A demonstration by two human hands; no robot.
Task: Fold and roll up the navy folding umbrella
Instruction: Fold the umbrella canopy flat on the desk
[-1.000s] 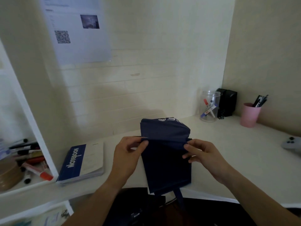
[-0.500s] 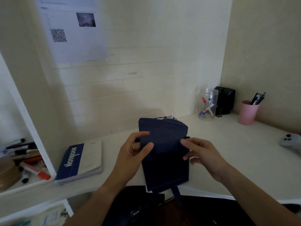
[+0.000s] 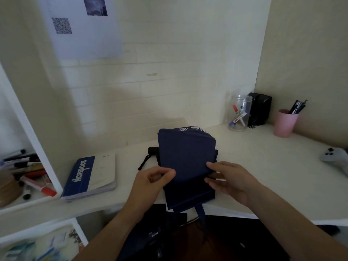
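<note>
The navy folding umbrella (image 3: 185, 157) lies on the white desk (image 3: 263, 170) at its front edge, its canopy cloth flattened over the shaft. White lettering shows on its far fold. A black handle end (image 3: 153, 150) with a wrist cord sticks out at the left. A navy strap (image 3: 200, 213) hangs over the desk edge. My left hand (image 3: 152, 182) pinches the cloth's left edge between thumb and fingers. My right hand (image 3: 228, 179) grips the right edge of the folded cloth.
A blue notebook (image 3: 90, 176) lies left of the umbrella. A clear jar of markers (image 3: 239, 113), a black box (image 3: 260, 108) and a pink pen cup (image 3: 285, 122) stand at the back right. A grey game controller (image 3: 335, 159) lies far right. A shelf with markers (image 3: 30, 172) is at the left.
The navy cloth fold has come down nearer to me and lies flatter. My left hand let go, then pinched the left edge lower down. The black handle end now shows.
</note>
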